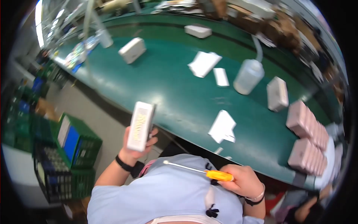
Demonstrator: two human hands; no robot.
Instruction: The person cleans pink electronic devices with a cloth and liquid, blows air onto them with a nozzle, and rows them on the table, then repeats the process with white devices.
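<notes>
My left hand (130,153) is wrapped round a white rectangular block-shaped case (138,126), held tilted upright just off the table's near edge. The case's face has rows of slots and yellowish marks, slightly blurred. In my right hand (246,182) is a screwdriver-like tool (220,175) with an orange-yellow handle. Its thin metal shaft points left across my body and ends in a small white rounded tip, apart from the case. White folded papers (222,126) lie on the green table (167,86) beyond my right hand.
A translucent squeeze bottle (248,77) stands back right, near another white case (277,94). Pinkish blocks (307,156) are stacked in rows at the right. More cases (132,50) stand farther back. Green crates (76,142) sit on the left floor. A person's arm (305,210) shows lower right.
</notes>
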